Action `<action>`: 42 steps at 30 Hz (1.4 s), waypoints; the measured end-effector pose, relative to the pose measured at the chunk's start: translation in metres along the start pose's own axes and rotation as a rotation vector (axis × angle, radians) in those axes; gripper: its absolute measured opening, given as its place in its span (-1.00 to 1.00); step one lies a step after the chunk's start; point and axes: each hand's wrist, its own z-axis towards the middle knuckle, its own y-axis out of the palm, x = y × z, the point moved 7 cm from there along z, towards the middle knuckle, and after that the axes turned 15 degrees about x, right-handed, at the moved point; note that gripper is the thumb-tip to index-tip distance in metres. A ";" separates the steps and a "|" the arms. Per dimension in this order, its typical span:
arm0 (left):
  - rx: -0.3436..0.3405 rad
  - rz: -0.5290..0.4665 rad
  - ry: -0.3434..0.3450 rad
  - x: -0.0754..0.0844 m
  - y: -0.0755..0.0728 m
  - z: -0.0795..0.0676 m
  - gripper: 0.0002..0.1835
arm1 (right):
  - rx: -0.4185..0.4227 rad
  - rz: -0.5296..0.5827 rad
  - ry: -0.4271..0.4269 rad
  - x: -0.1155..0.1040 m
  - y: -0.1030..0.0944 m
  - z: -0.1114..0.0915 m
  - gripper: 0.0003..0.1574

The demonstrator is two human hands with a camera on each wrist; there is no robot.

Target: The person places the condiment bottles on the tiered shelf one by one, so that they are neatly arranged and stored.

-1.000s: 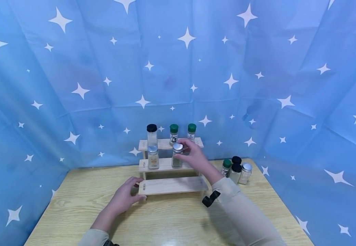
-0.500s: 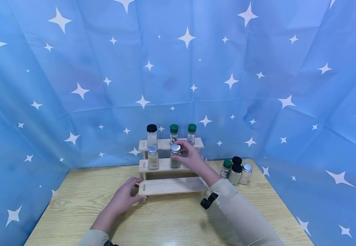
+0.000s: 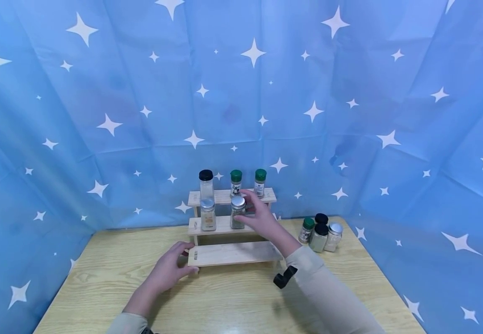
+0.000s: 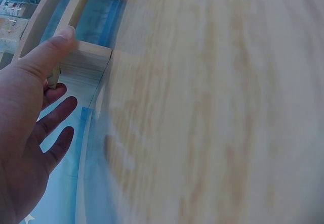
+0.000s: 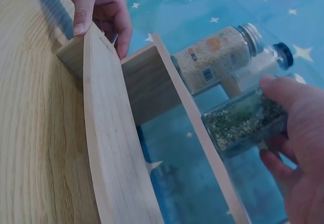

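My right hand is around a glass spice jar with a silver lid and green flakes inside. The jar stands upright on the middle step of a three-step wooden rack. In the right wrist view one digit rests on the jar while the lower fingers curl beside it. To its left on that step is a silver-lidded jar of pale granules. My left hand grips the left end of the lowest step, its thumb on the edge and the other fingers behind.
On the top step stand a black-capped jar and two green-capped bottles. Several more jars are grouped on the wooden table at the right. A blue star-printed curtain hangs behind and at both sides.
The green-flake jar has shifted slightly left along the middle step, with my right hand following it. My left hand has stayed on the rack's end.
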 end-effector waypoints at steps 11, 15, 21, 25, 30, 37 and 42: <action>0.001 -0.002 -0.003 0.001 -0.001 -0.001 -0.24 | 0.050 0.005 0.037 0.011 -0.032 -0.020 -0.16; -0.001 0.006 -0.003 0.000 -0.001 -0.001 -0.23 | 0.085 -0.050 0.025 0.014 -0.050 -0.031 -0.31; 0.001 0.001 -0.010 0.001 -0.003 -0.002 -0.22 | 0.122 -0.086 -0.004 0.017 -0.080 -0.045 -0.40; -0.004 -0.002 -0.017 0.001 -0.002 -0.002 -0.23 | 0.159 -0.162 -0.010 0.023 -0.103 -0.056 -0.39; -0.011 -0.007 -0.018 0.001 0.000 -0.002 -0.25 | 0.197 -0.249 0.003 0.031 -0.131 -0.068 -0.36; -0.002 -0.009 0.001 0.003 0.000 -0.001 -0.23 | 0.225 -0.327 0.010 0.046 -0.167 -0.082 -0.37; -0.003 -0.003 0.007 0.003 0.000 -0.001 -0.21 | 0.237 -0.372 0.021 0.058 -0.185 -0.088 -0.37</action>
